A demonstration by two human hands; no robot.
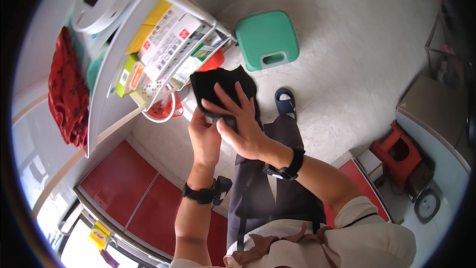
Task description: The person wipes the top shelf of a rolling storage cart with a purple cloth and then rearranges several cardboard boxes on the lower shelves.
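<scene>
A black cloth item (223, 82) hangs in front of me at about waist height, above the floor. My left hand (206, 134) grips its lower left edge, thumb and fingers pinched together there. Laid over the front of the cloth is my right hand (240, 121), its fingers spread across the fabric and its thumb near the left hand. Whether the right hand also grips a fold cannot be told. A small dark part of the item shows between the two hands. Both wrists wear black straps with small devices.
A white shelf rack (102, 82) with boxes and a red cloth (67, 96) stands at left. A green plastic stool (267, 41) is ahead on the floor. A white-rimmed bin (163, 119) sits under the rack. Red cabinet doors (119, 182) lie lower left; a red stool (398, 152) is at right.
</scene>
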